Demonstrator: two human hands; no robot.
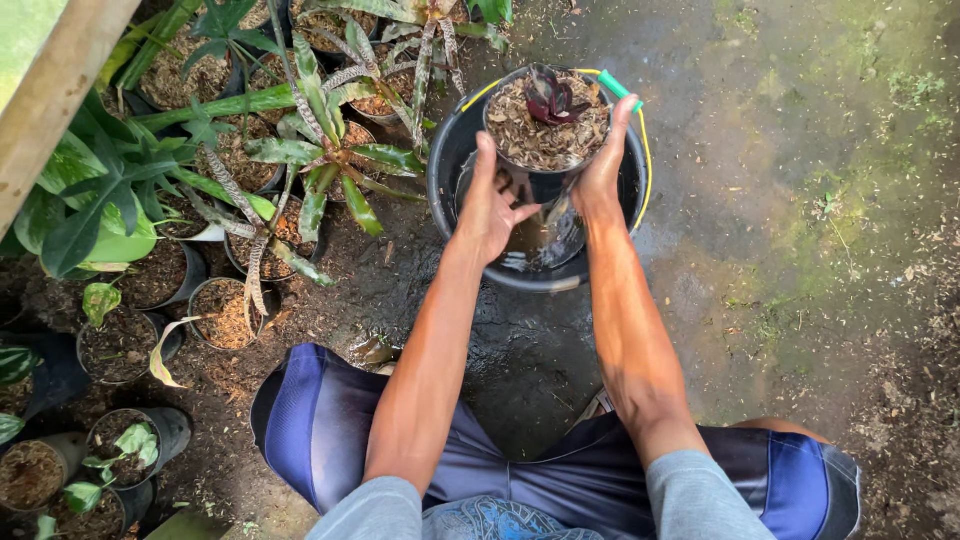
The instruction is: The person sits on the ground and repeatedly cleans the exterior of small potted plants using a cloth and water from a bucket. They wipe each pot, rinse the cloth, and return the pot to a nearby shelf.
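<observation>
pot [540, 185]: black, held at 12 o'clock
small plant [553, 98]: dark purple-maroon leaves
potting mix [530, 135]: light brown chips
bucket [450, 160]: black, yellow handle with green grip at 1 o'clock
striped plant [325, 150]: green leaves, pale banding, at 10 o'clock
shorts [320, 420]: blue and grey panels at 6 o'clock
ground [800, 200]: dark wet grey, green moss patches at 2 o'clock

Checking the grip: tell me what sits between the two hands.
Head view: a black pot of bark chips with a small dark red plant, held between left hand and right hand over a bucket.
</observation>
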